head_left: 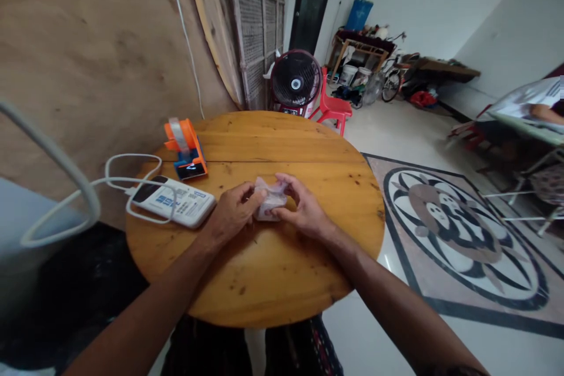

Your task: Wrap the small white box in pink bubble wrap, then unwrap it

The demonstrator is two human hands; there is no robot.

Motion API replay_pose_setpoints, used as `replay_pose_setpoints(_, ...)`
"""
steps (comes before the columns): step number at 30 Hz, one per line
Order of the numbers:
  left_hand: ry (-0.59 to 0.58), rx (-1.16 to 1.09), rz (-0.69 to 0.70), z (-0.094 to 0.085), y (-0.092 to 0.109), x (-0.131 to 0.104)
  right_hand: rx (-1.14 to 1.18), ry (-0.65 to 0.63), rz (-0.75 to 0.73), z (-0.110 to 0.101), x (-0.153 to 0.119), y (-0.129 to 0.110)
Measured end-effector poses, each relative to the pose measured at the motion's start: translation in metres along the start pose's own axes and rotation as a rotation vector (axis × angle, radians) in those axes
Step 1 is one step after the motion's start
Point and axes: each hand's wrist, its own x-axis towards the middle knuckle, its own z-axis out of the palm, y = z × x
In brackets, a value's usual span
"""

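Note:
A small whitish packet in clear, crinkled plastic wrap (270,202) is held low over the middle of the round wooden table (264,299). My left hand (235,207) grips its left side, fingers bent and thumb pressed on the wrap. On the packet's other side my right hand (304,202) curves round it, fingertips at the upper edge and thumb at the lower right. What the packet contains cannot be made out.
An orange and blue tape dispenser (187,150) stands at the table's back left. In front of it lies a white power bank (176,201) with a looping white cable. Beyond the table are a fan (296,83), a red chair (333,107) and, far right, a person's arm (546,113).

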Motion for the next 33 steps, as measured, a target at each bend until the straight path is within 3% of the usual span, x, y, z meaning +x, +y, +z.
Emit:
replay_pose_setpoints(6,0.083,0.309,0.166,-0.001,-0.002,0.001,0.279,-0.018,0.126,-0.002,0.003,0.002)
replay_pose_setpoints(11,-0.110,-0.056,0.103,0.002,-0.007,0.002,0.331,-0.013,0.138,-0.003,0.004,0.004)
replay_pose_setpoints(15,-0.159,-0.234,0.066,0.003,-0.007,0.001,0.351,-0.011,0.149,-0.002,0.004,0.007)
replay_pose_setpoints(22,-0.186,-0.388,-0.041,0.002,-0.003,0.001,0.370,-0.005,0.229,-0.003,0.004,0.002)
replay_pose_setpoints(33,-0.211,-0.398,-0.049,0.001,-0.009,0.003,0.347,0.055,0.282,-0.001,0.003,-0.003)
